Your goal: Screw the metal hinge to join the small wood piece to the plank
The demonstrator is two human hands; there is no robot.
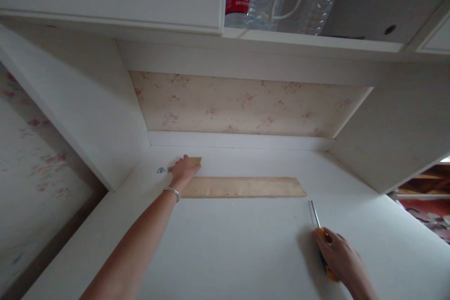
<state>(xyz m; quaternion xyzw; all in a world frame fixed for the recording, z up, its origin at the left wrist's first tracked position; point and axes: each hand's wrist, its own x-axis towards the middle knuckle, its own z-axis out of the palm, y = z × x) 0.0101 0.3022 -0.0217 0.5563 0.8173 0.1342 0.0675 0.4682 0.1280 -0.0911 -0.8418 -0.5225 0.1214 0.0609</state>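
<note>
left hand (185, 170) presses flat on the end of the wood strip (242, 187) on the white panel (225, 243); right hand (337, 253) grips a screwdriver (314, 214), which may slip and scratch the panel.

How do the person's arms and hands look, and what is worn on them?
Both arms are bare, with no sleeves in view. The left hand has a thin silver bangle at the wrist. The right hand shows no ring, watch or glove. No markings are visible on either arm.
</note>
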